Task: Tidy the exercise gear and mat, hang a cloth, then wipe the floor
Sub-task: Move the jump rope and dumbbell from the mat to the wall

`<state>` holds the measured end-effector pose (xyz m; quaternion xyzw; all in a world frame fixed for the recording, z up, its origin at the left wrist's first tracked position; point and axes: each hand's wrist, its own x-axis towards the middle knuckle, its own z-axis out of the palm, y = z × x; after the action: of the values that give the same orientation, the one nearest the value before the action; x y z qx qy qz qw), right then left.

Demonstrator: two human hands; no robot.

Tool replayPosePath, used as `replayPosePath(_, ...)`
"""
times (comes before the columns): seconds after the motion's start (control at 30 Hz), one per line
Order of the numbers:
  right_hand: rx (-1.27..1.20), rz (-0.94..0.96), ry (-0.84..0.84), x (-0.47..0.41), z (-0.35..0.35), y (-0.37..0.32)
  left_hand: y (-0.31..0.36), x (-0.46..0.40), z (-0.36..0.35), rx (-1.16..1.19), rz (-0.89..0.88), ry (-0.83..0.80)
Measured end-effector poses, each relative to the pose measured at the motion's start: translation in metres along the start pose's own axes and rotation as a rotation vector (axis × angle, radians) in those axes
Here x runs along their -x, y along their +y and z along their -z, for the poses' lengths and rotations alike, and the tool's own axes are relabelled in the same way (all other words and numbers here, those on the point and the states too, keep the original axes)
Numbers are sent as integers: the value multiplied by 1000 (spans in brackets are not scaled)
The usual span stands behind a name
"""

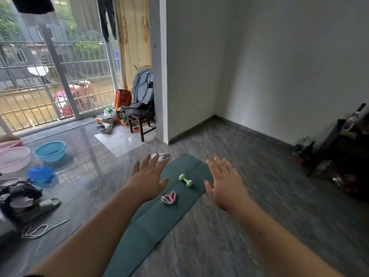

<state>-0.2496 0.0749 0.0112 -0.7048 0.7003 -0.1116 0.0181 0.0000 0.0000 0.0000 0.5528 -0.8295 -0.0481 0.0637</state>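
Floor cloth (160,156) hidden behind left hand (148,179).

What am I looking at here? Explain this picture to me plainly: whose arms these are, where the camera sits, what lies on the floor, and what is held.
There is no machine here. The camera is worn on a person's head and looks forward and down, so the two bare arms reaching out are the wearer's own. The left hand and right hand are both open with fingers spread, and hold nothing. Below them a green mat lies flat on the grey floor. On the mat sit a small light-green dumbbell and a pink looped band. A whitish cloth lies just past the mat's far end. Off to the left are a blue basin and a pink basin.
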Motion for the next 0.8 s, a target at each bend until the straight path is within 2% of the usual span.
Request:
replayPosePath(0.17, 7, -21, 14, -91, -8, 22, -18, -94, 0, 28, -15, 15)
replayPosePath(0.43, -1, -12, -31, -198, -32, 91, 2, -219, -21, 5, -27, -30)
replayPosePath(0.8, -1, 153, -191, -353, -81, 231, 65, -369, -99, 50, 176, -95)
